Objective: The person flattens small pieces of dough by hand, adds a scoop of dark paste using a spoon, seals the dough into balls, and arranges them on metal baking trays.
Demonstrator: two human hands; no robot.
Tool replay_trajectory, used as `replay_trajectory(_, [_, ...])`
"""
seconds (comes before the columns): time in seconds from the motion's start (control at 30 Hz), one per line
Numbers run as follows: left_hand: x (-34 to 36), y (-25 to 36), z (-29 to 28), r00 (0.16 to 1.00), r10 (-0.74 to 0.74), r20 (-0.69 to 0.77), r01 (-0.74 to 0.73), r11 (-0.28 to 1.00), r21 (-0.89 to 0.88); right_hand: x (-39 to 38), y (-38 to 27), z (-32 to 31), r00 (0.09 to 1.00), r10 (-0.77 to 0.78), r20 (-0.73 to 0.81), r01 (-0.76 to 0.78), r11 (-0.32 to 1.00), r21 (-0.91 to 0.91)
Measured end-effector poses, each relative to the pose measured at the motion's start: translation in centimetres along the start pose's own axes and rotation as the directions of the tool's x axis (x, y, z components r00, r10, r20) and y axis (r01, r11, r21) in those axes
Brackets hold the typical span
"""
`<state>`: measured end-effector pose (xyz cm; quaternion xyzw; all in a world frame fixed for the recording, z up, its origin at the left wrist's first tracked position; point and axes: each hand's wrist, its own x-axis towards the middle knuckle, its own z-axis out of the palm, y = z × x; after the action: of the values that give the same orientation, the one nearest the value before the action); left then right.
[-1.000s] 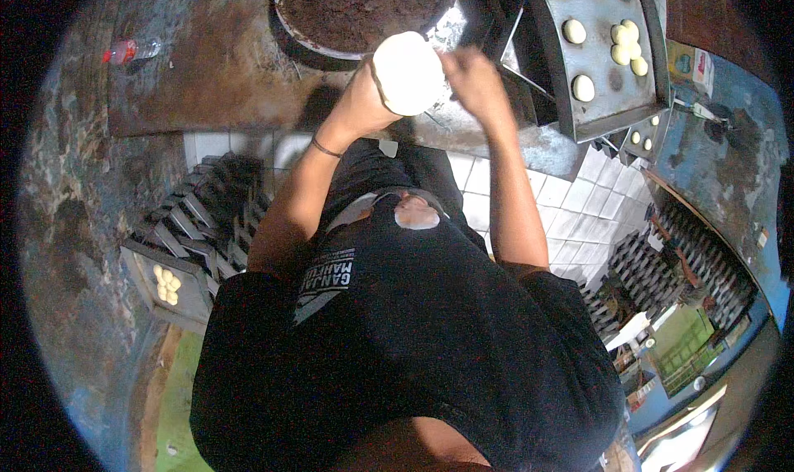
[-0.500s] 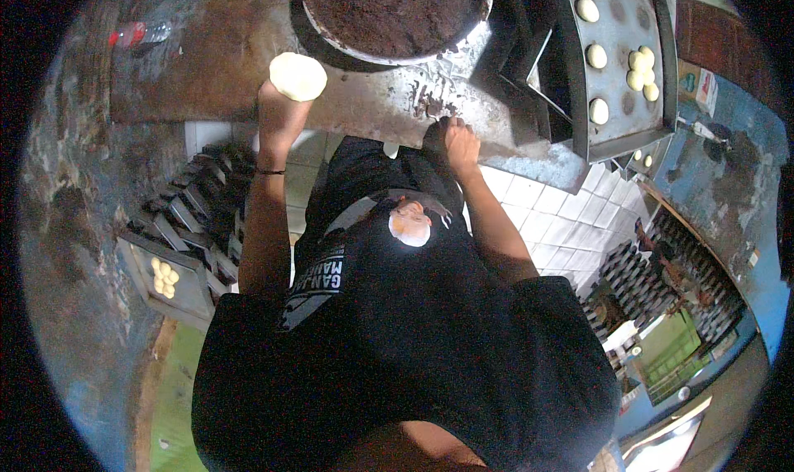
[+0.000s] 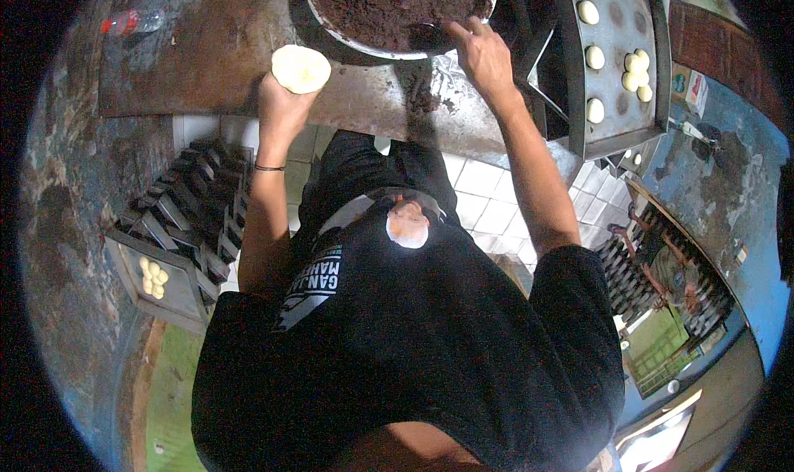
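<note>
One worn metal worktop point(image 3: 207, 50) spans the upper part of the view, and at its far edge sits one wide round bowl point(image 3: 331, 25) filled with dark brown paste point(image 3: 389, 4). To the right of the bowl stands one grey baking tray point(image 3: 616, 116) carrying six pale dough balls point(image 3: 595, 57). At the worktop's far left corner lies one clear bottle with a red cap point(image 3: 132, 23). The right hand point(image 3: 481, 52) reaches over the bowl's near rim, fingers curled down into the paste; what they pinch cannot be told. The left hand point(image 3: 281, 108) is raised above the worktop's near edge, fingers cupped under one flat pale dough disc point(image 3: 301, 68). Half a second earlier the right hand rested lower, at the worktop's near edge, and has since moved up into the bowl, while the left hand stays holding the disc aloft
</note>
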<state>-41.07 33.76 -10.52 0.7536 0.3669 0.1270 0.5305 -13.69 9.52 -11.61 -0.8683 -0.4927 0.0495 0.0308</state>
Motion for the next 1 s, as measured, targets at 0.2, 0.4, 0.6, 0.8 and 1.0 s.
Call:
replay_trajectory(0.2, [-0.6,0.5,-0.4,0.999,-0.030,-0.010,0.030,0.998,-0.058,1.5,1.3,0.7,0.976,-0.166,0.145,0.187,0.971,-0.152])
replay_trajectory(0.4, [-0.6,1.7,-0.1,0.998,-0.038,0.040,0.042,0.995,-0.094,3.8,3.8,2.6,0.909,-0.343,0.239,0.366,0.929,-0.059])
replay_trajectory(0.6, [-0.3,2.8,0.0,0.993,0.053,0.101,-0.051,0.998,-0.023,6.2,3.1,-2.2,0.885,-0.225,0.408,0.131,0.961,0.245])
replay_trajectory(0.8, [0.5,4.5,1.0,0.982,0.177,0.072,-0.180,0.983,0.047,3.2,-3.0,-10.2,0.923,-0.324,0.206,0.038,0.610,0.791])
replay_trajectory(1.0, [1.2,8.5,2.2,0.934,0.357,0.024,-0.357,0.934,-0.019,-0.7,-11.1,-12.6,0.958,-0.086,-0.274,0.238,0.774,0.587])
